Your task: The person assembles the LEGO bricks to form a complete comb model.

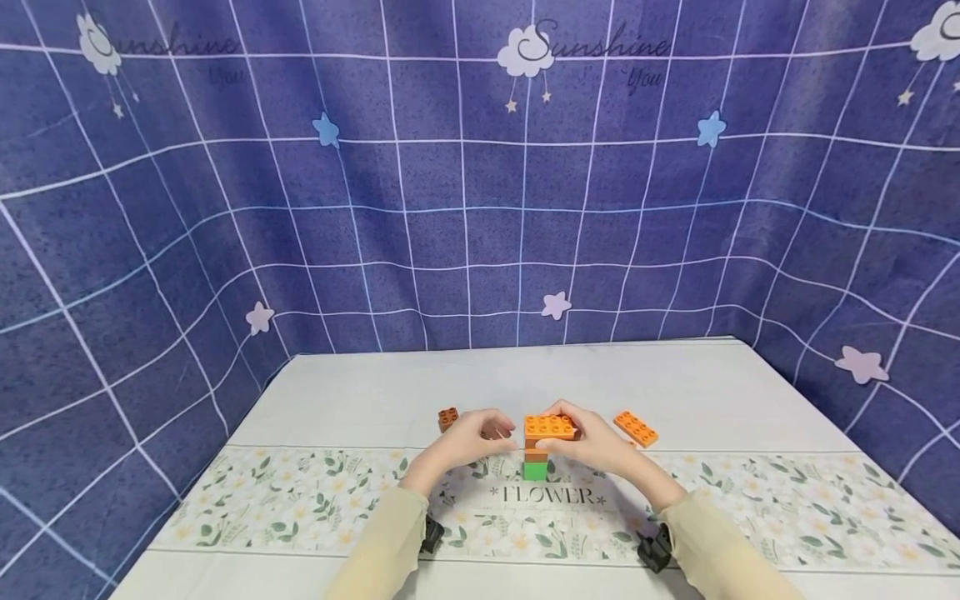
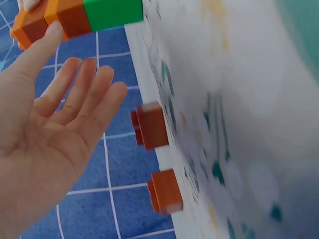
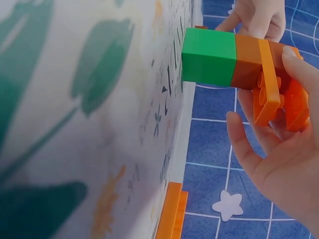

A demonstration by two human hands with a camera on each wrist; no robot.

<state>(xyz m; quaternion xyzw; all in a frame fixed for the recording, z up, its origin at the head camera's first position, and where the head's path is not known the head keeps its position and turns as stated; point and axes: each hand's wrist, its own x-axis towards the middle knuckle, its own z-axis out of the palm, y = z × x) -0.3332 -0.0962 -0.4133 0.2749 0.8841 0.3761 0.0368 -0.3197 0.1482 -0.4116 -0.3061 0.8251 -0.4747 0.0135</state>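
Observation:
A small tower of building blocks stands upright on the table, with a green block [image 1: 535, 472] at its foot. Above it, brown blocks [image 3: 247, 60] alternate with orange plates, and a studded orange plate [image 1: 549, 427] forms the top. My right hand [image 1: 596, 442] grips the upper part of this tower, thumb on the near side. My left hand [image 2: 55, 119] is just left of the tower, fingers extended and nothing in its palm. Its thumb tip overlaps the tower in the left wrist view; whether it touches, I cannot tell.
Beyond my left hand lie two brown blocks [image 2: 152, 127], one largely hidden in the head view. A loose orange plate [image 1: 636, 428] lies to the right of my right hand. A flowered cloth band crosses the white table [image 1: 360, 383], and a blue checked curtain [image 1: 420, 242] hangs behind.

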